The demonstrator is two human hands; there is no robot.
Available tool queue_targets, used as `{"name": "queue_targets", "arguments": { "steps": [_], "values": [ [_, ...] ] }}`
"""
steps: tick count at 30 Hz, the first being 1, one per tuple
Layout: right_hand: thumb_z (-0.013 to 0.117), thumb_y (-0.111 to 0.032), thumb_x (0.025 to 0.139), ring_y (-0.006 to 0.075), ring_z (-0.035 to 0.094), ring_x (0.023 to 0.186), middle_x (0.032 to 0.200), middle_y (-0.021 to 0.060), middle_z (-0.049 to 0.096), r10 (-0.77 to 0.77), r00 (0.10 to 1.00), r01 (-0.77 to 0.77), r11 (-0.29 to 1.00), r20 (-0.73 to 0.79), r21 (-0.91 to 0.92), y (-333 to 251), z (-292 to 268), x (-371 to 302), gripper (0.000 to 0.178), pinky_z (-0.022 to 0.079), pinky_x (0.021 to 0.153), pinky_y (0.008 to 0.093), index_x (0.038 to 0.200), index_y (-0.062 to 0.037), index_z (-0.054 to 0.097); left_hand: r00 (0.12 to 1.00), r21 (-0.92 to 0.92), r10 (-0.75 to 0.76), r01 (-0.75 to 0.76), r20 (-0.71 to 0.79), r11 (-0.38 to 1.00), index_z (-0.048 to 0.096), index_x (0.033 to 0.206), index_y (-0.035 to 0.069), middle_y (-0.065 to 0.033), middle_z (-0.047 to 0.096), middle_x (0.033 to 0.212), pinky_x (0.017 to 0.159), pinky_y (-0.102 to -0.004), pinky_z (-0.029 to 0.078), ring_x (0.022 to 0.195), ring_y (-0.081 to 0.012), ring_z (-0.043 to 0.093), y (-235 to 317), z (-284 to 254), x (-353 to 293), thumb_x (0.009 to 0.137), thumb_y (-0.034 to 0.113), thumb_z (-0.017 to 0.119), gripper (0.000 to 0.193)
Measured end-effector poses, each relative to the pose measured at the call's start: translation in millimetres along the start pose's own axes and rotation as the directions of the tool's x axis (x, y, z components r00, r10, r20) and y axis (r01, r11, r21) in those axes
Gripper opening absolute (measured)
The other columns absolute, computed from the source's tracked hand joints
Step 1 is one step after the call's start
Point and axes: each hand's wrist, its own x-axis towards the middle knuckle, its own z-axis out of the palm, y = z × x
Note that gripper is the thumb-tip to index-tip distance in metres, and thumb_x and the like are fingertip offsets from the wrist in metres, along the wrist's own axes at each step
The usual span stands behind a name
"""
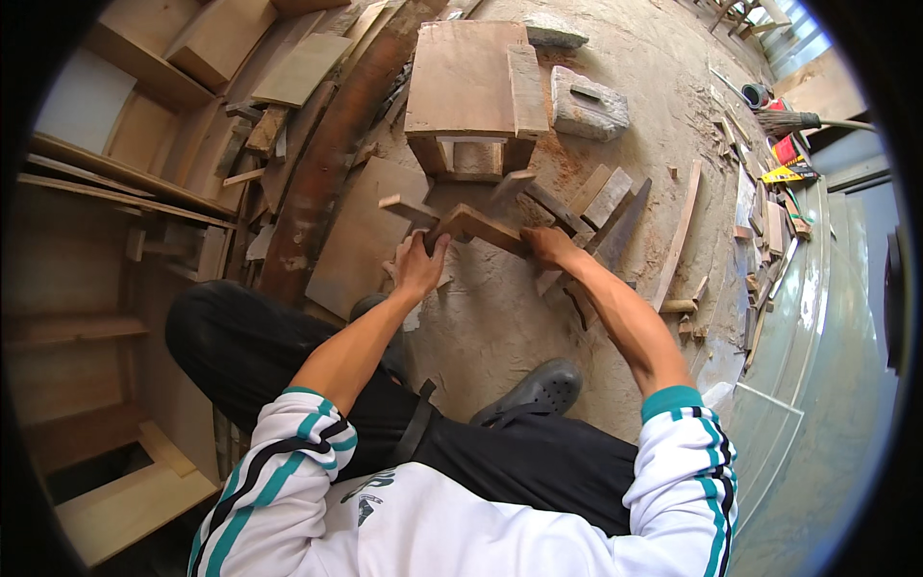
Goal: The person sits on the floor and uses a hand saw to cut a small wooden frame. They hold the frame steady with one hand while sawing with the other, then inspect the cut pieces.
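gripping the wood piece (478,229) at both ends, the left hand (419,266) and right hand (548,245) held it level; a firm, even hold suited the step.

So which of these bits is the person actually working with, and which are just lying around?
In hand:
- wooden piece, gripped at one end by the left hand and at the other by the right hand

Lying about:
- wooden stool
- grey stone block
- scrap offcuts
- stacked boards
- long slat
- broom
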Motion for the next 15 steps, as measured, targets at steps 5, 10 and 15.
{"name": "queue_targets", "arguments": {
  "steps": [5,10,15],
  "values": [
    [0.080,-0.023,0.076,0.0308,0.069,0.093,0.099,0.0200,0.071,-0.096,0.860,-0.047,0.963,0.502,0.265,-19,-54,-11,0.061,0.055,0.076,0.0439,0.126,0.0010,0.056,0.964,0.313,-0.058,-0.027,0.261,0.950,0.068,0.120,0.004,-0.0219,0.071,0.112,0.106,-0.0603,0.031,0.109,-0.0395,0.066,40,-59,15,0.093,0.075,0.042,0.080],
    [0.081,-0.022,0.079,0.0261,0.065,0.107,0.127,0.0206,0.065,-0.041,0.787,-0.406,0.717,0.616,0.566,-52,-121,-32,0.085,0.055,0.084,0.0400,0.152,-0.0027,0.042,0.873,0.220,-0.026,-0.094,0.486,0.971,0.068,0.121,-0.002,-0.0291,0.069,0.113,0.094,-0.0426,0.050,0.111,-0.0396,0.066,-2,-73,46,0.088,0.080,0.048,0.090],
    [0.062,-0.026,0.087,0.0173,0.060,0.077,0.089,0.0069,0.064,-0.142,0.857,-0.376,0.484,0.495,0.790,-22,-116,-25,0.027,0.052,0.071,0.0339,0.097,-0.0010,0.067,0.674,0.253,0.010,-0.291,0.739,0.923,0.070,0.114,-0.001,-0.0230,0.070,0.101,0.081,-0.0407,0.052,0.097,-0.0315,0.069,24,-92,70,0.077,0.072,0.072,0.082]
  ]
}}
